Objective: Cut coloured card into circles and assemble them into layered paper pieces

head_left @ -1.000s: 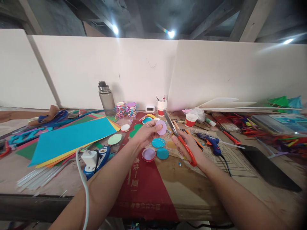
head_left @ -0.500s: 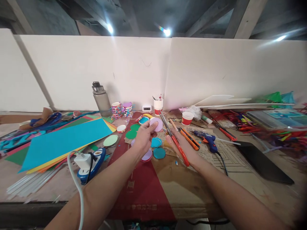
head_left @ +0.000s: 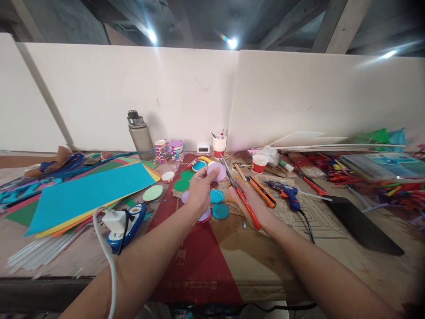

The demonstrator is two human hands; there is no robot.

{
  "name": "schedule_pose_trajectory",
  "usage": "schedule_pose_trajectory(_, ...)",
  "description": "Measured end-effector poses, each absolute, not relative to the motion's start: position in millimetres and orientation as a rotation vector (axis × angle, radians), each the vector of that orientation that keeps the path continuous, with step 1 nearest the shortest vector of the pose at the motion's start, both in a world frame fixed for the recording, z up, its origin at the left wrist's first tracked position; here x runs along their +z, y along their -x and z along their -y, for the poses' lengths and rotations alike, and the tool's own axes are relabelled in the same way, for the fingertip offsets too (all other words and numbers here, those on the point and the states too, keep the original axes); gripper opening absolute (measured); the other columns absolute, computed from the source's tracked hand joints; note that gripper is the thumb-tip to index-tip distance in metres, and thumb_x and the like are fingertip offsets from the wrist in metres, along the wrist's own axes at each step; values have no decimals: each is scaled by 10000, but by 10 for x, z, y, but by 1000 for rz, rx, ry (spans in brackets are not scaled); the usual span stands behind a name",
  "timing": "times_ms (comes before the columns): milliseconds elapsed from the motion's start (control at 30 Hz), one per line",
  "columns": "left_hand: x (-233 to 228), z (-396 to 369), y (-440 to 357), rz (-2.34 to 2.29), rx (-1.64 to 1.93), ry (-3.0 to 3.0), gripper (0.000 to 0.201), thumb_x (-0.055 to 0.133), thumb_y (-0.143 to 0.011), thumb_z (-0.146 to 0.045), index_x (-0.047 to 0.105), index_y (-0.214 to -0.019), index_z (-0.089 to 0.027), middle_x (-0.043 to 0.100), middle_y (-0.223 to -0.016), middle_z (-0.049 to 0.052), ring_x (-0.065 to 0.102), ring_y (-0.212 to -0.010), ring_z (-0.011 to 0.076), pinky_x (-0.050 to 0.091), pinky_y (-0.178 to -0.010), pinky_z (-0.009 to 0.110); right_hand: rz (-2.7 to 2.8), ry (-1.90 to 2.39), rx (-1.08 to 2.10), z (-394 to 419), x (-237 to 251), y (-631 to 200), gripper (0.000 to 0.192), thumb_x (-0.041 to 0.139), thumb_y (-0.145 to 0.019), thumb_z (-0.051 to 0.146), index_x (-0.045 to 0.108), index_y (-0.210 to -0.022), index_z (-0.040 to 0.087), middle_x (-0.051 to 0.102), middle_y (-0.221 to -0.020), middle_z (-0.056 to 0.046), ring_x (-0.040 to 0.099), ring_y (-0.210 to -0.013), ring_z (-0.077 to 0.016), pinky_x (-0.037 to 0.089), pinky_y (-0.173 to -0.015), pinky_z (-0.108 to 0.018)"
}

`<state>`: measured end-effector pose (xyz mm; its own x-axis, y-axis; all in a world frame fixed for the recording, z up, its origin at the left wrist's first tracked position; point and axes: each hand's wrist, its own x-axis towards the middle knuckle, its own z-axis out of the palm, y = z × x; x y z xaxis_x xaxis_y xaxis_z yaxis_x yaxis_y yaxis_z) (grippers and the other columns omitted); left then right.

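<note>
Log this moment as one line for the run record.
left hand: holds purple paper disc | right hand: holds red-handled scissors beside disc | table: teal discs

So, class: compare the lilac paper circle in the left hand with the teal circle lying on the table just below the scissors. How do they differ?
The lilac circle is pinched in the left hand and raised off the table; the teal circle lies flat and untouched. The lilac circle is pale purple and the teal circle a deep blue-green. The lilac one tilts toward the camera. Both are round paper cut-outs of similar size.

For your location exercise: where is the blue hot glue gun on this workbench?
In the head view, the blue hot glue gun lies on the table right of centre, just beyond the right hand and beside the orange utility knife.
</note>
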<state>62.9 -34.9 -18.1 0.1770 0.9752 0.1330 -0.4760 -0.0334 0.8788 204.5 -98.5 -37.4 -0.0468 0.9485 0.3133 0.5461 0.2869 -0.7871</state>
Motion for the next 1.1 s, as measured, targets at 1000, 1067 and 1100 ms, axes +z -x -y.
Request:
schedule_pose_trajectory(1000,-182,342,-643,-596,1309,-970,364,860,-576,-369,614,-722,-144,652,-658,5,585,-551,96,335,-488,211,1513,1305,743,1011,-439,-2012,330,559,-877,550,532,-822,226,394,-568,51,342,-494,-102,270,-448,-246)
schedule_pose_trajectory(1067,-178,337,-642,-572,1278,-928,368,870,-569,-351,622,-738,-138,657,-676,8,600,-563,99,334,-476,204,1454,1278,754,979,-474,-2019,347,547,-878,569,541,-821,227,407,-565,50,361,-482,-103,283,-439,-241)
schedule_pose_trajectory(1100,-174,332,-640,-562,1259,-896,368,874,-570,-336,628,-756,-135,660,-689,9,609,-570,100,331,-467,200,1421,1262,755,964,-486,-2024,358,549,-872,579,547,-817,225,412,-563,49,368,-478,-103,289,-435,-240)
